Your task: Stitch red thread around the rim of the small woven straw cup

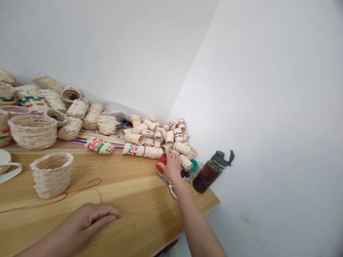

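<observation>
My right hand [172, 166] reaches to the table's right end, its fingers spread over a red object [162, 160], which they touch. Beneath that forearm lie scissors [172, 190] with a white handle, partly hidden. My left hand [99, 218] rests above the wood near the front, its fingers pressed together; whether anything is between them is too small to tell. Behind it a red thread [76, 191] curls across the table. A small woven basket [53, 179] with a white rim stands upright to the left of the thread.
Woven baskets [33, 134] are heaped along the wall at the left. Several small woven tubes [153, 152] pile up at the back right. A dark bottle [207, 176] stands by the right edge of the table [134, 225], near keys [188, 176]. A white roll [4, 157] sits far left.
</observation>
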